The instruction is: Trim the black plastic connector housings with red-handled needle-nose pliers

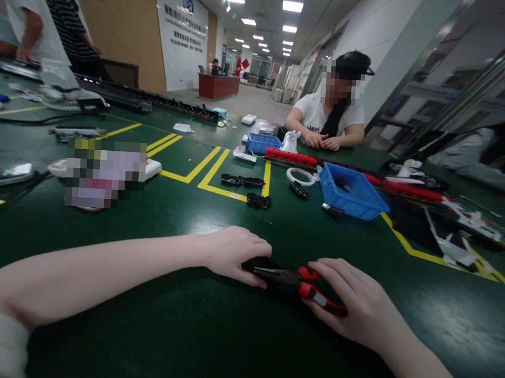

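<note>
A black part (pixel 256 264) is held low above the dark green table (pixel 175 332), near its front edge, between the fingers and thumb of the left hand (pixel 231 250), which are closed on it. Red-handled pliers (pixel 308 289) are held by the right hand (pixel 357 295), its fingers curled around the handles; the jaws are pointed toward the left hand and reach the black part, but whether they grip it cannot be told. Beyond the hands, two black pieces (pixel 259 200) are seen beside yellow tape (pixel 218 192). To their right, a white ring (pixel 300 177) is placed near a blue bin (pixel 358 202), in which dark items are contained. A smaller blue bin (pixel 264 144) is located farther back, near a red strip (pixel 291 157). At the far side, a person in a black cap (pixel 352 64) is seated with both forearms rested on the table.
</note>
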